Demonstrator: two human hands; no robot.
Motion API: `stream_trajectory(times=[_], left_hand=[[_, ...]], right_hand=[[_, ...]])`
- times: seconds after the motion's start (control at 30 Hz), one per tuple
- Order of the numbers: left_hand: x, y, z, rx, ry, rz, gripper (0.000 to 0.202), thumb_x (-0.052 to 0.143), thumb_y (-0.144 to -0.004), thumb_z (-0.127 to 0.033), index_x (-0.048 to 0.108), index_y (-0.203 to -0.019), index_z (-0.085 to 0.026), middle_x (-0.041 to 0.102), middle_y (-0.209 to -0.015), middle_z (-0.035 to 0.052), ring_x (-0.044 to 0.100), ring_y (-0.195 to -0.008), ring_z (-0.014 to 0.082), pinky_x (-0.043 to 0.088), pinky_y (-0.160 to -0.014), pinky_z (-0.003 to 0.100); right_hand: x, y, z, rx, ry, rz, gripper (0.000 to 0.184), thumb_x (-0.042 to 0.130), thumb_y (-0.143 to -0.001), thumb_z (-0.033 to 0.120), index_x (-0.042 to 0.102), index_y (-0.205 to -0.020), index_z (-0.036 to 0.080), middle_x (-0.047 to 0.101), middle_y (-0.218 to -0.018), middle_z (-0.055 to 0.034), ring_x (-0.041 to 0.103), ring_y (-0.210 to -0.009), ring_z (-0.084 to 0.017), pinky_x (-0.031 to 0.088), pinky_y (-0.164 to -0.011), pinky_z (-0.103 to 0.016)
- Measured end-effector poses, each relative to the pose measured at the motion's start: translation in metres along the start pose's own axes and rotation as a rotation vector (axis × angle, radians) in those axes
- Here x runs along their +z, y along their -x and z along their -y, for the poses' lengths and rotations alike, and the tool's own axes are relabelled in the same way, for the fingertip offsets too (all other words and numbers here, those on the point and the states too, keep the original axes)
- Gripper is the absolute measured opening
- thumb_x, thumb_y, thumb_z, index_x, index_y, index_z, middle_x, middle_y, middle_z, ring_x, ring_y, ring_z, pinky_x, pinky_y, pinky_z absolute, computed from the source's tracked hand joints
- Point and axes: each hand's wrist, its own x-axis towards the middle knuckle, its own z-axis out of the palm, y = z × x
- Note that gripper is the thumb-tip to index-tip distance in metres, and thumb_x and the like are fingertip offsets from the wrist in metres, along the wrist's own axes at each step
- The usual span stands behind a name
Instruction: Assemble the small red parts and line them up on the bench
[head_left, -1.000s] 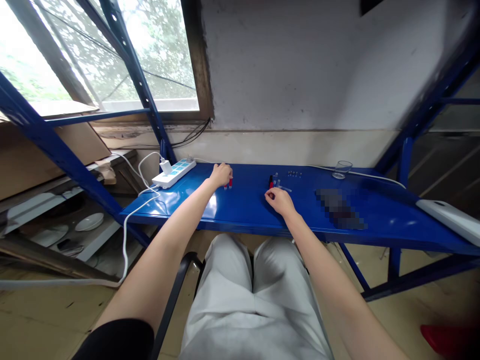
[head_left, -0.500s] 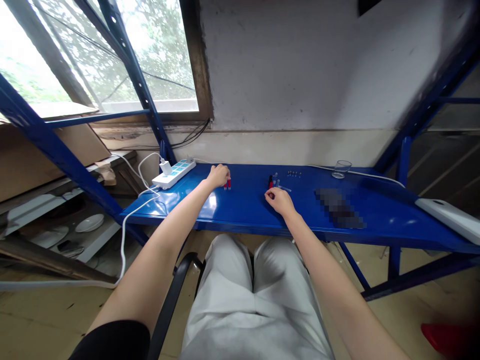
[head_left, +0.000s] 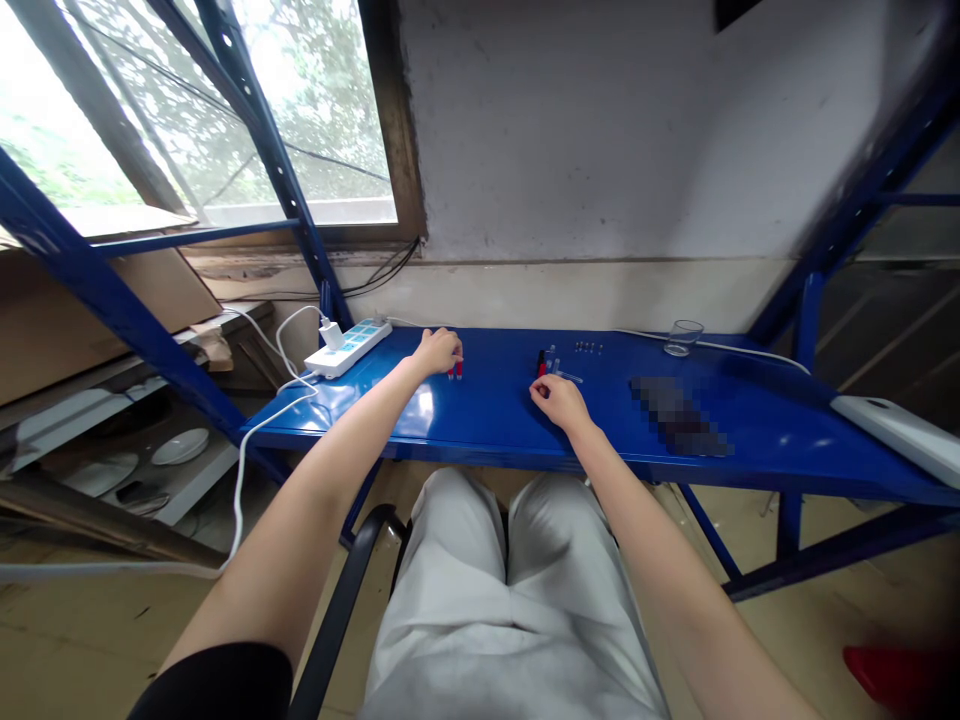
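Over the left part of the blue table, my left hand is closed, its fingertips down on one of two small red tubes with pale lower ends, which stand side by side. The hand partly covers their tops. My right hand rests near the front edge with thumb and fingers pressed together; whatever they hold, if anything, is hidden. Just beyond it are a small black-and-red piece and several clear thin tubes. Farther back lies a row of several tiny pieces.
A white power strip with a plugged-in cable lies at the table's left end. A clear glass cup stands at the back right. Nearer is a blurred dark object. A white device sits at the right end.
Almost nothing differs. My left hand has shifted very slightly at the red tubes, and my left forearm a little. The right hand stays in place.
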Motion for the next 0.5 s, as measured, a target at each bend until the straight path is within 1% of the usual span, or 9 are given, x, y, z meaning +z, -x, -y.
stream_trajectory(times=[0.13, 0.23, 0.4, 0.5], left_hand=[[-0.001, 0.001, 0.0, 0.015, -0.019, -0.005, 0.013, 0.054, -0.074, -0.024, 0.064, -0.078, -0.018, 0.061, -0.099, 0.0071, 0.046, -0.1, 0.0242, 0.029, -0.085, 0.039], [0.0, 0.001, 0.0, 0.033, -0.032, -0.019, 0.014, 0.054, -0.075, -0.027, 0.064, -0.077, -0.018, 0.061, -0.096, 0.0072, 0.047, -0.099, 0.0241, 0.028, -0.085, 0.04], [0.002, 0.001, 0.0, 0.062, -0.051, -0.049, 0.017, 0.053, -0.075, -0.031, 0.064, -0.078, -0.018, 0.061, -0.096, 0.0076, 0.048, -0.098, 0.0242, 0.028, -0.086, 0.041], [0.001, 0.001, 0.001, 0.061, -0.058, -0.061, 0.018, 0.053, -0.075, -0.032, 0.064, -0.079, -0.018, 0.062, -0.096, 0.0077, 0.048, -0.097, 0.0243, 0.028, -0.085, 0.04]], right_hand=[[0.0, 0.0, 0.0, -0.001, 0.001, -0.016, 0.018, 0.045, -0.078, 0.026, 0.062, -0.077, 0.019, 0.061, -0.072, -0.0035, 0.054, -0.066, -0.015, 0.037, -0.058, -0.024], [-0.002, 0.002, 0.003, 0.025, -0.008, -0.053, 0.02, 0.044, -0.079, 0.028, 0.062, -0.074, 0.019, 0.061, -0.071, -0.0038, 0.054, -0.065, -0.015, 0.037, -0.057, -0.024], [-0.009, 0.006, 0.011, 0.146, -0.04, -0.2, 0.025, 0.039, -0.079, 0.028, 0.057, -0.065, 0.019, 0.058, -0.067, -0.0051, 0.051, -0.061, -0.015, 0.035, -0.054, -0.025], [-0.013, 0.007, 0.012, 0.243, -0.036, -0.321, 0.027, 0.035, -0.08, 0.026, 0.057, -0.066, 0.018, 0.057, -0.068, -0.007, 0.05, -0.063, -0.017, 0.035, -0.057, -0.027]])
